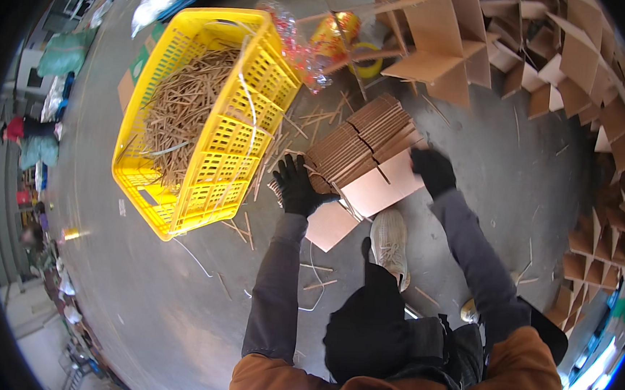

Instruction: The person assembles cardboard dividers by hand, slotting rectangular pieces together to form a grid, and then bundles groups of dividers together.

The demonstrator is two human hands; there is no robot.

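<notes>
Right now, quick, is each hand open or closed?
Left hand: open, fingers spread at the left end of the cardboard.
Right hand: at its right end; open or closed cannot be told.

- Lower left of frame: wide stretch of open floor point(139, 284), good pass outboard of the left sleeve point(275, 287).
- Upper left of centre: yellow crate point(212, 181) walls off leftward travel from the left hand point(300, 187).
- Gap between crate and cardboard stack point(359, 144): narrow, littered with loose strips.
- Centre: shoe point(389, 240) just below stack, between forearms.
- Right of the right hand point(434, 172): floor room, scattered strips, bounded by cardboard dividers point(431, 51) at upper right and right rim.
</notes>
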